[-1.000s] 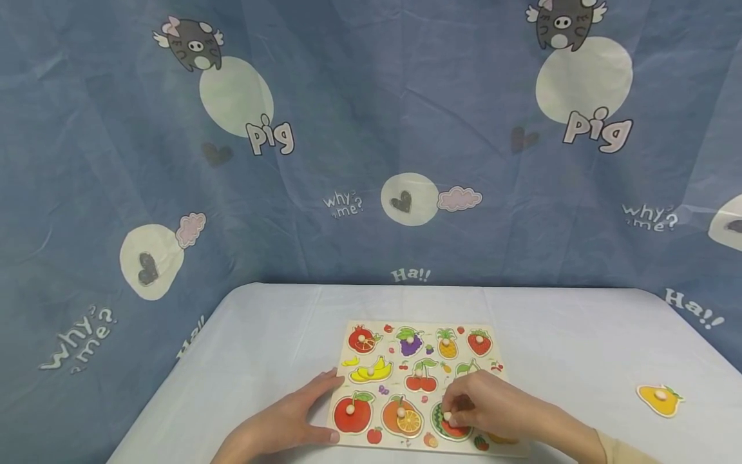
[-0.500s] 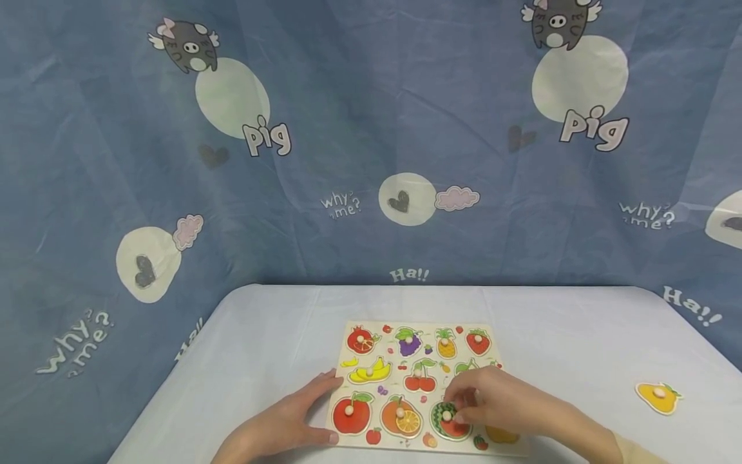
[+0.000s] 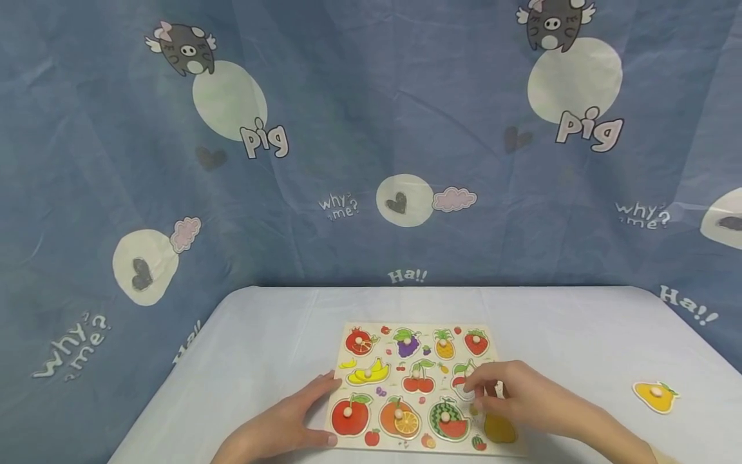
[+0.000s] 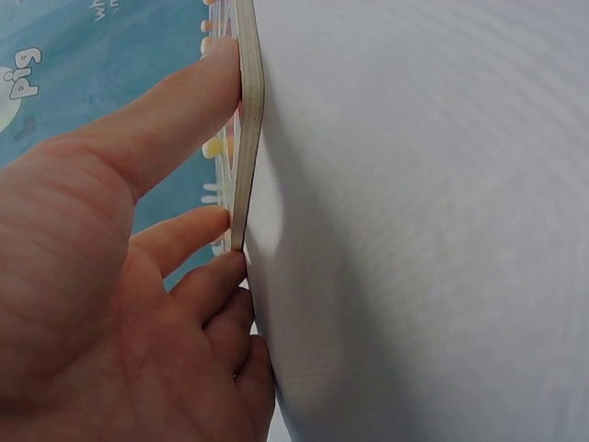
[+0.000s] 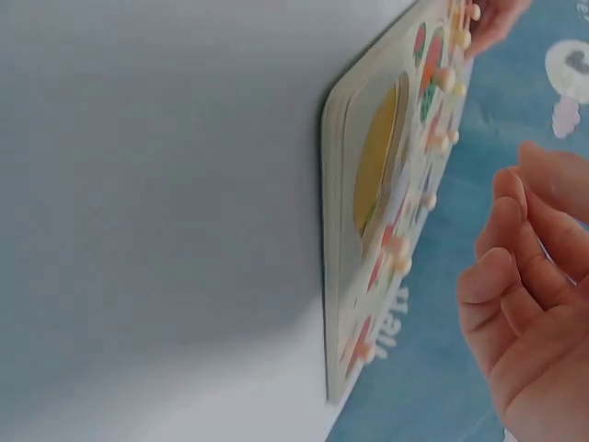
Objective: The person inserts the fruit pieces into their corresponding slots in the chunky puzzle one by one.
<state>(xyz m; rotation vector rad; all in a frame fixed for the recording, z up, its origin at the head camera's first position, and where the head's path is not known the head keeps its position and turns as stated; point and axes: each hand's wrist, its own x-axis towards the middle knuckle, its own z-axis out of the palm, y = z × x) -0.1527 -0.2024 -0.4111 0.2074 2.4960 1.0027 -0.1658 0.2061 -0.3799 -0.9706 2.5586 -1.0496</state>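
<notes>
A wooden knob puzzle board with fruit pieces lies near the table's front. My left hand is at its left edge; in the left wrist view, thumb and forefinger tips touch the board's upper face, and other fingertips lie by its corner. Over the board's right side, my right hand hovers with loosely bent fingers and holds nothing. It partly hides a red-and-white fruit piece. The watermelon piece sits flat in the board. A yellow recess shows at the lower right corner, without a piece.
To the right on the white table lies a yellow pear-shaped piece with a knob. A blue printed curtain hangs behind the table and along its sides. Rounded knobs stick up from the board.
My right hand has let go of the watermelon piece's knob and moved up and to the right. More of the red-and-white piece and the yellow recess shows. My left hand stays put.
</notes>
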